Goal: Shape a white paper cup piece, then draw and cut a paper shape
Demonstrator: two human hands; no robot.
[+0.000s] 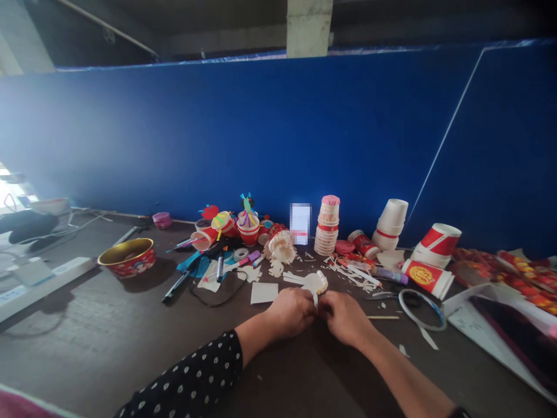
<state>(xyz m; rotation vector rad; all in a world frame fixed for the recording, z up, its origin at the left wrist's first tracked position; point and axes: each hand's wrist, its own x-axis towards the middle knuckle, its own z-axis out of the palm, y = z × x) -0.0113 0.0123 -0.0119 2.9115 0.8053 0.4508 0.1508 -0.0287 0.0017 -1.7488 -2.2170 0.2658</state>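
Observation:
My left hand (290, 311) and my right hand (343, 316) rest close together on the dark table (108, 337), both curled shut. Between them they pinch a small white paper craft piece (316, 284) with a fringed round top that sticks up just beyond the knuckles. A white paper square (263, 292) lies just left of my left hand. A thin wooden stick (383, 317) lies to the right of my right hand.
Behind the hands lie paper scraps, a fringed paper-cup craft (282, 246), decorated red cups (249, 227), a cup stack (328, 225), white cups (390, 224), red-white cups (435, 244), markers (176, 285), tape roll (241, 253). A gold-red bowl (127, 257) sits left. Scissors (420, 305) and red printed sheets lie right. A blue wall backs the table.

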